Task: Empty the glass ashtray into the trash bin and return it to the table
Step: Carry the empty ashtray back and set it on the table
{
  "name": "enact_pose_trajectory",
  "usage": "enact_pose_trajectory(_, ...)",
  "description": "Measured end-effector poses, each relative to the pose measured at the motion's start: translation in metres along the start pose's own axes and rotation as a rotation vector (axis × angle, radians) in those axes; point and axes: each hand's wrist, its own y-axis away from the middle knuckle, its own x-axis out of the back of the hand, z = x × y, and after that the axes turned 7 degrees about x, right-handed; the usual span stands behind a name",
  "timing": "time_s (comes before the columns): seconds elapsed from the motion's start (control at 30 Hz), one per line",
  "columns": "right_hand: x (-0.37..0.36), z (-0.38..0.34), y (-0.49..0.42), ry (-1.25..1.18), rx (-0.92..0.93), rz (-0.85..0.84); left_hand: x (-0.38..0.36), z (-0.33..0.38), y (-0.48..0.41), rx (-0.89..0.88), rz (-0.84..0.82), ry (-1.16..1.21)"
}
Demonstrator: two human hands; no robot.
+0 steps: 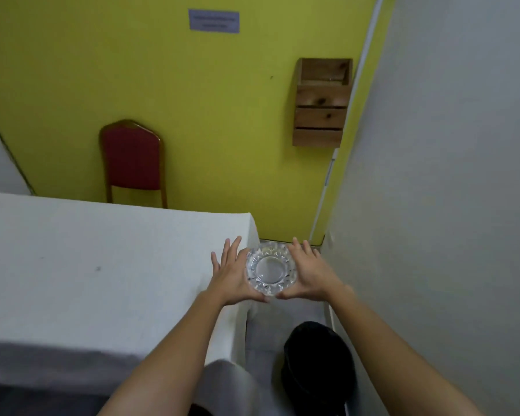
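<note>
A round cut-glass ashtray (270, 268) is held upright in the air between my two palms, just past the right edge of the white-clothed table (87, 265). My left hand (230, 276) presses its left side with fingers spread. My right hand (308, 273) presses its right side the same way. The bowl of the ashtray looks clear inside. A black trash bin (318, 364) stands on the floor below and nearer to me, in the gap between the table and the right wall.
A red chair with a wooden frame (132, 160) stands against the yellow wall behind the table. A wooden box shelf (321, 103) hangs on that wall at the right. A grey wall (448, 205) closes off the right side of the narrow gap.
</note>
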Motion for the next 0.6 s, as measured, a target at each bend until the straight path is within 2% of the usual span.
enact_pose_trajectory(0.2,-0.016,-0.101,-0.049,-0.025,0.078,-0.013,0.063,-0.091,0.029,0.089,0.050,-0.033)
enact_pose_trajectory(0.6,-0.076,-0.292,-0.139,-0.062,0.182,-0.056,0.159,-0.280,0.076,0.220,0.046,-0.148)
